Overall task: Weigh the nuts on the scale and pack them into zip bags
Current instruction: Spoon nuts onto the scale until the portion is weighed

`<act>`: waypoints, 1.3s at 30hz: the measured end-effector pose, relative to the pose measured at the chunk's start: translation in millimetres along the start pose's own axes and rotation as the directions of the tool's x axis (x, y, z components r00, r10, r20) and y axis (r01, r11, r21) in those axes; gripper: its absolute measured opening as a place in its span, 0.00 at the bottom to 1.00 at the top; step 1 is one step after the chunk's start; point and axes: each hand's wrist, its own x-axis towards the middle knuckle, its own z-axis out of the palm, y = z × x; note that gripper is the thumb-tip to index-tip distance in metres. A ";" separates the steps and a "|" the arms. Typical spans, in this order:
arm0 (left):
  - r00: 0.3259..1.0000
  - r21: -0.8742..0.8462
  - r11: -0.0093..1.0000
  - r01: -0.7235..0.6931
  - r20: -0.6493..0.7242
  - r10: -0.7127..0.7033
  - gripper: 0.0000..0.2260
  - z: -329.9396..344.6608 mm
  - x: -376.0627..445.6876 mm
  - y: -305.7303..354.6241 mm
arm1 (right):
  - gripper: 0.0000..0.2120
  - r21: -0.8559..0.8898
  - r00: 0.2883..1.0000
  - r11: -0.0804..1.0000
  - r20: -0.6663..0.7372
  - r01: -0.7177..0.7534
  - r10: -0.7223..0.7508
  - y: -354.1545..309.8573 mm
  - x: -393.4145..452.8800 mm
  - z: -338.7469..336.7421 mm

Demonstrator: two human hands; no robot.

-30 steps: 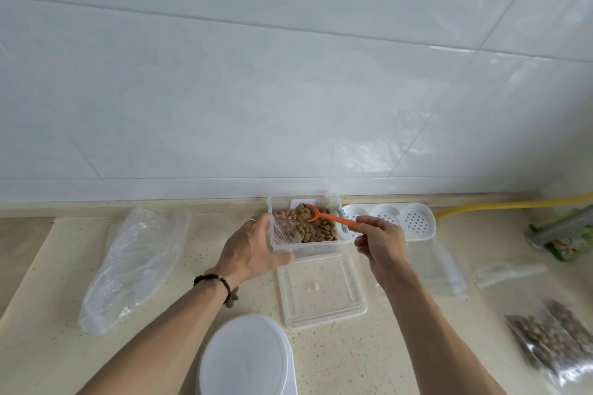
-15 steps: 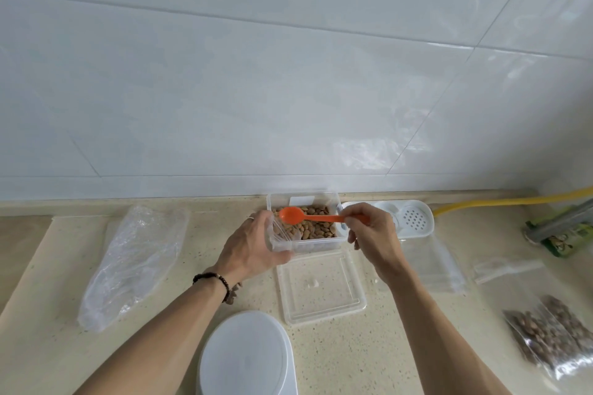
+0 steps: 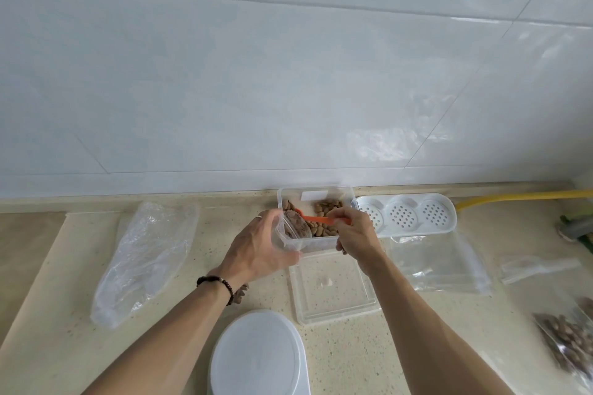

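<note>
A wall (image 3: 288, 73) of large, glossy, pale white tiles fills the upper half of the view, its thin grout lines running level on the left and slanting on the right. Soft daylight glints off the tiles in blurred patches, brightest toward the right. Below, a narrow beige ledge (image 3: 160, 202) runs along the foot of the wall. The tabletop (image 3: 417, 346) is a speckled cream stone, matte and evenly lit. A straight seam crosses its left end, where a slightly darker strip (image 3: 22, 250) begins.
</note>
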 end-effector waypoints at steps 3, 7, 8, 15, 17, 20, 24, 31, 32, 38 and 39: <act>1.000 -0.001 1.000 0.002 0.003 -0.002 0.41 -0.9 -1.1 0.6 | 0.13 0.153 0.994 0.984 -0.047 -0.095 0.103 0.8 -3.3 1.1; 1.000 0.001 1.000 0.006 0.003 -0.006 0.41 -1.0 -1.9 1.8 | 0.14 0.318 0.973 0.934 -0.106 -0.163 0.206 8.6 -6.0 -7.1; 1.000 0.003 1.000 0.006 0.002 -0.006 0.41 -0.9 -1.8 2.1 | 0.14 0.350 0.969 0.921 -0.108 -0.170 0.220 9.9 -6.7 -9.6; 1.000 0.020 1.000 0.020 -0.018 -0.020 0.40 -0.9 -1.5 8.9 | 0.11 0.433 0.974 0.896 -0.142 -0.098 0.175 3.3 -17.6 -35.9; 0.999 0.015 1.000 0.025 -0.039 -0.025 0.39 -0.3 -1.6 11.1 | 0.10 0.428 0.980 0.902 -0.152 -0.053 0.130 -2.0 -23.1 -43.9; 0.997 -0.016 0.999 0.041 -0.058 -0.042 0.38 2.0 -1.5 11.0 | 0.10 0.407 0.986 0.914 -0.157 0.008 0.061 -12.0 -33.2 -50.9; 0.995 -0.085 0.994 0.064 -0.067 -0.070 0.38 5.0 -0.2 8.7 | 0.11 0.254 0.987 0.961 -0.143 0.105 -0.071 -25.0 -48.8 -51.2; 0.996 -0.112 0.992 0.061 -0.064 -0.068 0.38 7.4 1.7 6.6 | 0.11 -0.104 0.942 0.936 0.019 0.336 -0.336 -34.1 -61.5 -46.7; 0.996 -0.108 0.992 0.058 -0.065 -0.065 0.38 7.5 1.3 6.3 | 0.11 -0.115 0.936 0.929 0.027 0.353 -0.352 -34.3 -60.9 -47.1; 0.996 -0.076 0.996 0.039 -0.080 -0.045 0.35 7.5 0.6 6.0 | 0.13 0.046 0.949 0.962 -0.184 0.269 -0.256 -28.2 -44.8 -48.3; 0.996 -0.069 0.997 0.039 -0.080 -0.044 0.35 7.4 0.7 5.6 | 0.12 0.076 0.955 0.971 -0.211 0.227 -0.207 -25.3 -39.5 -47.6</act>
